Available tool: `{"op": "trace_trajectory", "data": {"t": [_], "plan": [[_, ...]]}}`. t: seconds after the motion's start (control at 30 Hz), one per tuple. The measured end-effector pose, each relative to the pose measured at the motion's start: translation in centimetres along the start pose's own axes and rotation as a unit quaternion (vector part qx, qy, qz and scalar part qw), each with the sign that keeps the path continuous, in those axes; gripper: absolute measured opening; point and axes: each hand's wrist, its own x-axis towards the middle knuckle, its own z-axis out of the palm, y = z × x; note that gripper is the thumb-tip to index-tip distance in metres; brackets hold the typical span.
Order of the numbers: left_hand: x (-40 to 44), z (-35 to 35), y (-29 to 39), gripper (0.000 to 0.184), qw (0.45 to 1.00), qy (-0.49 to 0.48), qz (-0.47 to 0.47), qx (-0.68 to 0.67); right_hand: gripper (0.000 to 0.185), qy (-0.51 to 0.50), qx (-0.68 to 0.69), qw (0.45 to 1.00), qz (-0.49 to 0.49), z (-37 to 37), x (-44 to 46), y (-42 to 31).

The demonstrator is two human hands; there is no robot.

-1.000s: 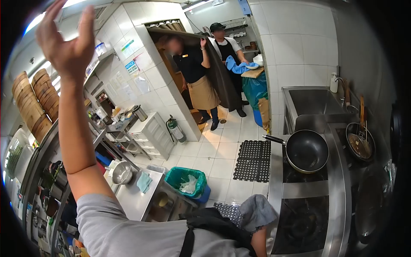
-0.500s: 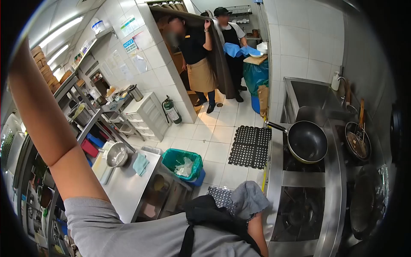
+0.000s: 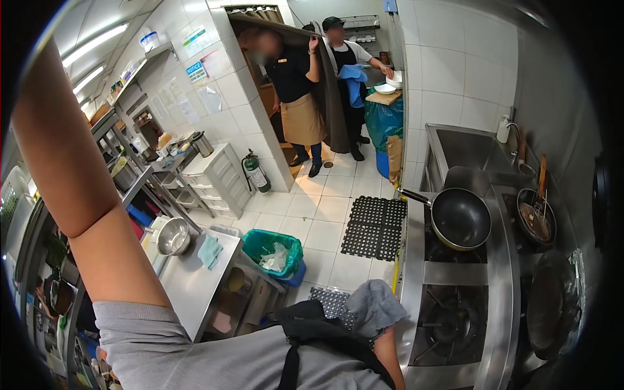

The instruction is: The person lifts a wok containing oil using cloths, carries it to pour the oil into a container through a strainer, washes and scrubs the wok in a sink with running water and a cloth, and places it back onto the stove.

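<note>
My left arm reaches up along the left side and its hand is beyond the frame's edge. Near the bottom centre a bunched grey cloth [image 3: 376, 307] lies against the end of my right arm, hiding that hand, so its fingers cannot be made out. Beside the cloth is the black tie of an apron [image 3: 302, 328]. To the right, a black wok [image 3: 461, 219] rests on the stove, its handle pointing left. A bare burner [image 3: 450, 325] is nearer to me.
A steel table [image 3: 188, 279] holds a metal bowl [image 3: 173, 236] and a light blue cloth [image 3: 210, 251]. Beyond it stands a green-lined bin [image 3: 296, 246]. Two people stand at the doorway, one holding a curtain [image 3: 333, 107]. A sink [image 3: 471, 153] is at the right.
My left hand, open and raised a second ago, has left the frame. The person in the white shirt has lowered a blue cloth and reached one hand to the white bowls.
</note>
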Motion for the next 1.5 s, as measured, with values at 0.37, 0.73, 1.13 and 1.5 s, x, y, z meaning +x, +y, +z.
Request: {"op": "trace_trajectory", "data": {"t": [0.37,0.73,1.13,1.5], "plan": [[-0.5,0.2,-0.3,0.032,1.000,-0.005,-0.010,-0.018,0.070,0.007,0.077,0.997,0.010,0.3,-1.0,0.0],[-0.1,0.2,-1.5,0.032,0.999,0.006,-0.014,-0.031,0.067,0.021,-0.054,0.998,-0.009,1.3,-1.3,1.2],[-0.8,0.1,-2.9,0.032,0.997,0.028,-0.016,-0.072,0.065,0.020,-0.004,0.999,0.039,-1.0,0.1,2.8],[-13.2,-17.5,16.1,0.034,0.589,-0.343,-0.317,-0.659,0.059,0.009,-0.244,0.969,0.038,-8.4,2.8,3.7]]}}
